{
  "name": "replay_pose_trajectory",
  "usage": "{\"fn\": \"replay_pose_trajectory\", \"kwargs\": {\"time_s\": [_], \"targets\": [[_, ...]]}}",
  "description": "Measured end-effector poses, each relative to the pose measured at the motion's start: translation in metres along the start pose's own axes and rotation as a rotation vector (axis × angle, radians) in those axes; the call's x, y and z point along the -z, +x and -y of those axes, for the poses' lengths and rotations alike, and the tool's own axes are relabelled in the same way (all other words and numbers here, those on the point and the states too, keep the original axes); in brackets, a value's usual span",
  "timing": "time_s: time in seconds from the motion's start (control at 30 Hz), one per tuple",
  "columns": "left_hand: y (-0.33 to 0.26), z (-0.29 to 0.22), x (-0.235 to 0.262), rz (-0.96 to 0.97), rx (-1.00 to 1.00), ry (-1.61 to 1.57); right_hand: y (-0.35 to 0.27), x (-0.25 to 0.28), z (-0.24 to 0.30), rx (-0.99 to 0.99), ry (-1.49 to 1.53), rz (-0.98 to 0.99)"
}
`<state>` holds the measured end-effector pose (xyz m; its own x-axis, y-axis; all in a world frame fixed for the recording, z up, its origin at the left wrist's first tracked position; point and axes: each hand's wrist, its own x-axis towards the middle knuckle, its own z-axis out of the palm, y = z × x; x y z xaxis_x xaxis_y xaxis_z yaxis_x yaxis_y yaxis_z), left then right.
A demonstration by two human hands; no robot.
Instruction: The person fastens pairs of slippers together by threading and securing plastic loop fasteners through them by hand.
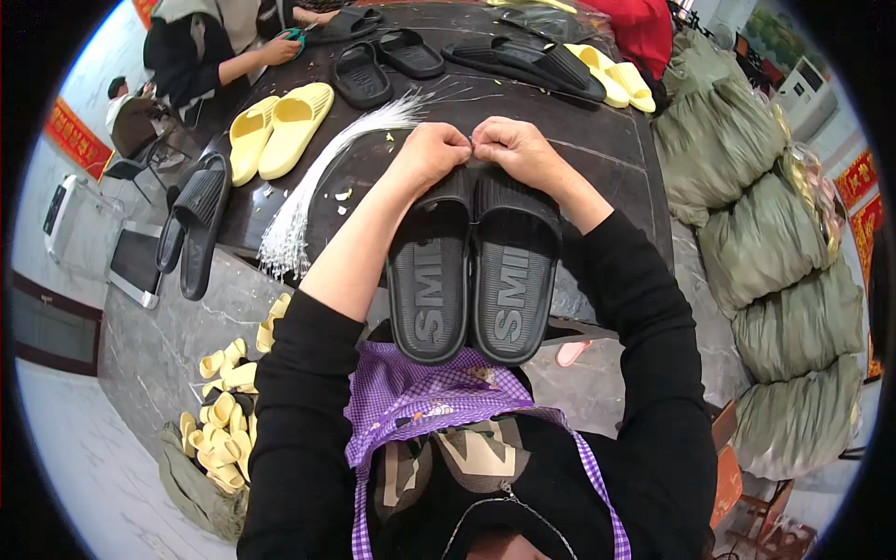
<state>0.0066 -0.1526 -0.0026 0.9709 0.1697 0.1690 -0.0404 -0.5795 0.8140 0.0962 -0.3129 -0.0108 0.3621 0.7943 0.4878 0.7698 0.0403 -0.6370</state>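
Observation:
A pair of black slide slippers (429,303) lies side by side in front of me, heels toward me and hanging past the near table edge. My left hand (436,154) and my right hand (513,149) meet just beyond their toe ends. Both have thumb and fingers pinched together, almost touching each other. Whatever is between the fingertips is too small to make out. To the left of my left forearm, a bundle of thin white plastic strands (308,191) stretches across the dark table (597,177).
Yellow slides (294,131) and other black slides (201,219) line the table's left side, with more black pairs (523,65) at the back. Across the table a person's hand (278,49) holds green-handled scissors. Stuffed green sacks (761,243) stack up at right; loose yellow slippers (224,434) pile at lower left.

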Motion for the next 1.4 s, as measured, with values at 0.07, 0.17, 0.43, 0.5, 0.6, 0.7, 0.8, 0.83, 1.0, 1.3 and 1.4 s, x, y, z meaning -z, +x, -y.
{"fn": "replay_pose_trajectory", "kwargs": {"time_s": [0.07,0.17,0.43,0.5,0.6,0.7,0.8,0.83,1.0,1.3,1.4], "targets": [[0.001,0.001,-0.004,0.037,0.046,-0.13,-0.003,0.002,-0.002,0.003,-0.038,-0.023],[-0.002,0.001,-0.005,0.074,0.069,-0.316,-0.006,0.008,0.001,0.015,-0.115,-0.048],[-0.008,0.0,-0.004,0.09,0.067,-0.549,-0.008,0.015,0.016,-0.345,0.154,0.068],[-0.009,-0.001,-0.004,0.079,0.068,-0.557,-0.007,0.012,0.017,-0.372,0.2,0.065],[-0.01,-0.003,-0.003,0.052,0.071,-0.616,-0.005,0.011,0.019,-0.378,0.216,0.068],[-0.01,-0.003,-0.002,0.056,0.058,-0.605,-0.003,0.009,0.02,-0.359,0.195,0.074],[-0.01,-0.002,-0.003,0.055,0.044,-0.605,-0.003,0.005,0.023,-0.327,0.02,0.026],[-0.01,-0.001,-0.004,0.054,0.038,-0.61,-0.003,0.004,0.024,-0.323,0.021,0.032],[-0.01,-0.002,-0.004,0.055,0.024,-0.611,-0.004,0.001,0.021,-0.302,-0.003,-0.021],[-0.015,-0.004,-0.006,0.047,0.046,-0.656,-0.007,-0.003,0.021,-0.309,0.029,-0.045],[-0.015,-0.005,-0.005,0.035,0.06,-0.603,-0.006,-0.004,0.023,-0.269,0.014,-0.067]]}}
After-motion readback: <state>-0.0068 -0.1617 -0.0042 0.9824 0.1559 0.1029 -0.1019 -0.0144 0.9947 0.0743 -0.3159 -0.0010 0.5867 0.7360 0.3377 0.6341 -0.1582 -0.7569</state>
